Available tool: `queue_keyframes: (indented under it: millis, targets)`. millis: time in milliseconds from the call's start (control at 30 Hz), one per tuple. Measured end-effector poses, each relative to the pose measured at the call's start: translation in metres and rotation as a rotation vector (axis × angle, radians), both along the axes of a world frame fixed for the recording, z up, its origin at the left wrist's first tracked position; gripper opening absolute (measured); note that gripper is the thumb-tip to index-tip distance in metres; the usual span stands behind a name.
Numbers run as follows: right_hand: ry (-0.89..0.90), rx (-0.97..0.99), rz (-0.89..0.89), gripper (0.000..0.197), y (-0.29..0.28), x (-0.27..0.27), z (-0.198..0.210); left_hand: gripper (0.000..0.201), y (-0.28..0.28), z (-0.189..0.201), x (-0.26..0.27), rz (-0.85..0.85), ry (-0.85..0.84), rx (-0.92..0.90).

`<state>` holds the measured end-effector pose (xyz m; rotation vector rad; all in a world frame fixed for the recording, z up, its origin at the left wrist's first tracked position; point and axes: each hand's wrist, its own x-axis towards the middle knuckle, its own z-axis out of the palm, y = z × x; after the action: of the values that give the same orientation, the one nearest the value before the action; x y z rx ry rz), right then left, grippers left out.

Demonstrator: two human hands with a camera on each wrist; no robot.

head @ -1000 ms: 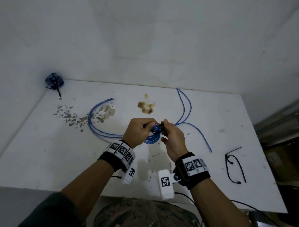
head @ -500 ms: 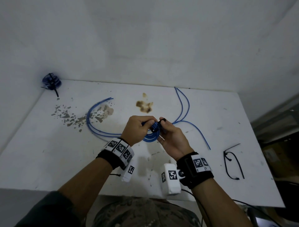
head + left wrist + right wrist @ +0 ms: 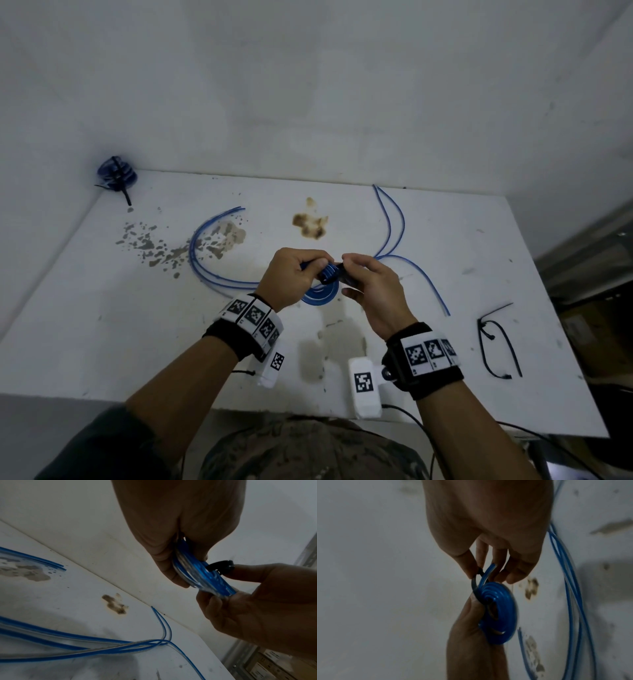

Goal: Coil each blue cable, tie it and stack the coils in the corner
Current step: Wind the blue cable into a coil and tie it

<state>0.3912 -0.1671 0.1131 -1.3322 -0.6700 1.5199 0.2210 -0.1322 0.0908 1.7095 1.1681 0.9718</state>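
Note:
My left hand (image 3: 313, 267) grips a flat blue cable coil (image 3: 322, 291) just above the table's middle. A black tie (image 3: 344, 272) loops over the coil's edge, and my right hand (image 3: 347, 274) pinches its end between thumb and forefinger. The right wrist view shows the spiral coil (image 3: 500, 612) with the tie (image 3: 475, 584) crossing its rim and a short cable end sticking up. In the left wrist view the coil (image 3: 197, 573) is edge-on under the tie (image 3: 221, 565). Tied coils (image 3: 116, 173) are stacked in the far left corner.
Loose blue cables lie on the white table (image 3: 102, 325): an arc (image 3: 202, 263) on the left and curved strands (image 3: 394, 222) on the right. Spare black ties (image 3: 496, 342) lie near the right edge. Brown stains (image 3: 310, 222) mark the middle; walls close the back and left.
My right wrist has turned over beside the coil while its fingers kept working the black tie. The left hand has held the coil in about the same place.

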Motion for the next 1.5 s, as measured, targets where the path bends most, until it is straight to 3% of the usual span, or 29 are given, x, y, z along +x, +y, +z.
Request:
queue_keyframes:
  millis: [133,333,400,500,600,1100,1300,1400,1500]
  targets:
    - [-0.156,0.061,-0.011,0.015,0.003,0.002,0.0,0.02,-0.002,0.003,0.001,0.0,0.0,-0.018]
    - [-0.555,0.225,-0.152,0.015,0.019,0.006,-0.008,0.02,-0.006,-0.004,-0.006,-0.013,0.098,-0.036]
    - [-0.644,0.23,-0.018,0.018,0.025,0.015,-0.003,0.02,-0.011,-0.004,-0.012,-0.013,0.116,-0.015]
    - [-0.62,0.198,0.22,0.023,0.023,0.016,0.005,0.02,-0.011,-0.005,-0.02,0.012,0.1,-0.007]
    - [-0.608,0.212,0.291,0.015,0.018,0.01,0.006,0.02,-0.011,-0.004,-0.018,0.009,0.091,-0.015]
    - [-0.589,0.118,-0.028,0.019,0.022,-0.014,-0.022,0.024,-0.022,0.001,-0.011,-0.035,0.015,-0.108]
    - [-0.445,0.054,-0.152,0.025,0.031,-0.009,-0.016,0.021,-0.025,0.002,-0.012,0.011,-0.018,-0.116]
    - [-0.284,0.069,-0.092,0.028,0.022,-0.013,-0.008,0.02,-0.02,0.005,-0.008,0.076,-0.058,-0.11]
    - [-0.34,0.129,0.092,0.029,0.01,-0.015,-0.004,0.018,-0.014,0.004,-0.009,0.099,-0.08,-0.094]
